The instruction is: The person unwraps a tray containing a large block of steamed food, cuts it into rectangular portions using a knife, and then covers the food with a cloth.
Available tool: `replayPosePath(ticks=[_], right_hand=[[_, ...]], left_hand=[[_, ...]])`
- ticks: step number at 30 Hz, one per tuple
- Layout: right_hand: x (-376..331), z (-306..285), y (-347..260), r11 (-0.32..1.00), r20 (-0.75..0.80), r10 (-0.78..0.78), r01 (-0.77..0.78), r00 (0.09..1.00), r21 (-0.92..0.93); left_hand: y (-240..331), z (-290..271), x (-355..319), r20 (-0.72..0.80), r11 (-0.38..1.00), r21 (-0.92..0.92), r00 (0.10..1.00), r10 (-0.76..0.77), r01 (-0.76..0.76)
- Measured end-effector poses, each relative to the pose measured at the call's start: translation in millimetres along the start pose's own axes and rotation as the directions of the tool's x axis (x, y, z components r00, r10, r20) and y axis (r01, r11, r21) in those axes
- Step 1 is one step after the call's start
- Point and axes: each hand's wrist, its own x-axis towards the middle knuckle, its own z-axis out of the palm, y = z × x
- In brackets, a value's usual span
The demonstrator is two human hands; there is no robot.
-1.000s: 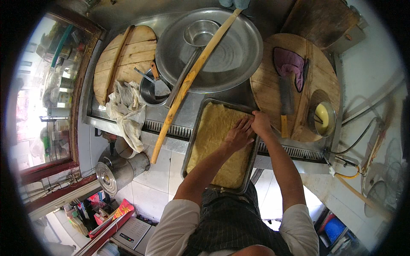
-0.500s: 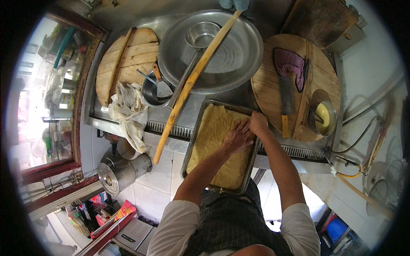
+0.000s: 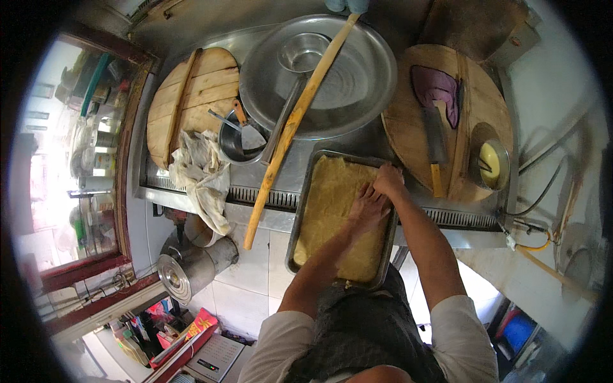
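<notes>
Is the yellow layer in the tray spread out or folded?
Spread out: the yellow layer lies flat, reaching close to the sides of the metal tray; beneath the left hand, I cannot tell.

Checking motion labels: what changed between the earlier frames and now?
The right hand edged slightly left relative to the metal tray, near its far right corner; the left hand looks more bent over the yellow dough-like slab. Nothing visibly grasped or released. The scene shifted rightward with the camera. Tray, steel basin, wooden pole and cleaver stayed put.
</notes>
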Motion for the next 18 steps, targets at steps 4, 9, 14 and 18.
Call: replayPosePath(ticks=[4,9,14,18], right_hand=[[1,-15,-1,0.999,0.142,-0.016,0.009,0.990,0.047],[16,-33,-5,0.999,0.340,0.013,-0.028,0.940,0.039],[9,-32,-5,0.987,0.275,0.084,-0.119,0.958,0.111],[6,-36,-6,0.961,0.278,0.150,-0.207,0.949,0.185]], left_hand=[[2,0,-2,-0.001,1.000,-0.010,1.000,-0.007,0.007],[4,-9,-1,0.004,0.999,0.014,0.999,-0.044,0.044],[7,-24,-2,0.077,0.999,0.007,0.996,-0.049,0.048],[6,-26,-5,0.044,0.998,-0.042,0.998,-0.049,0.051]])
